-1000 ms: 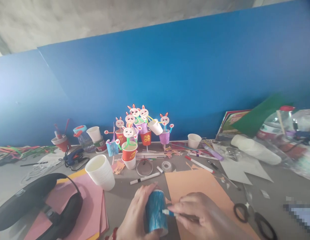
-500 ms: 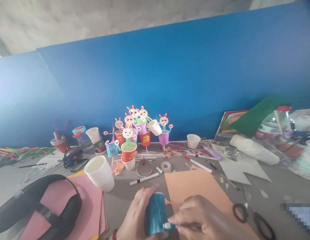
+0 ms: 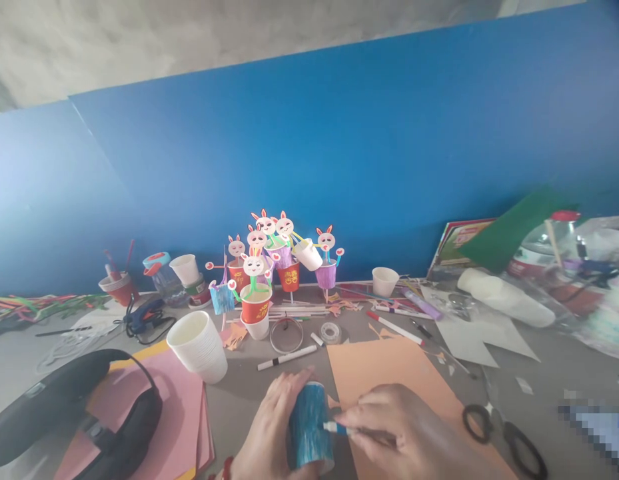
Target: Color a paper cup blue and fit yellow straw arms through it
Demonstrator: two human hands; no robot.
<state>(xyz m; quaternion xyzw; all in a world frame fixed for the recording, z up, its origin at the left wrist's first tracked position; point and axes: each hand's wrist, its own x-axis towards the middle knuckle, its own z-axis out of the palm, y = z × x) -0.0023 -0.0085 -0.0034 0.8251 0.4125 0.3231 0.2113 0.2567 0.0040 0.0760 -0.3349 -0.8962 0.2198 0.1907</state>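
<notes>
My left hand [image 3: 269, 430] is wrapped round a paper cup coloured blue [image 3: 310, 427], held upside down near the table's front edge. My right hand [image 3: 404, 437] pinches a blue marker [image 3: 336, 428], and its tip touches the cup's right side. An orange paper sheet [image 3: 389, 373] lies under my right hand.
A stack of white cups [image 3: 196, 345] leans on pink paper [image 3: 174, 407]. Black headphones [image 3: 69, 413] lie at the left. Bunny cup figures [image 3: 269, 263] stand at the back by the blue wall. Scissors [image 3: 504, 433], markers, a tape roll [image 3: 332, 332] and a glue gun [image 3: 144, 313] are scattered about.
The marker tip went down the cup's side and has come back up to mid-height. My left hand keeps the cup in place.
</notes>
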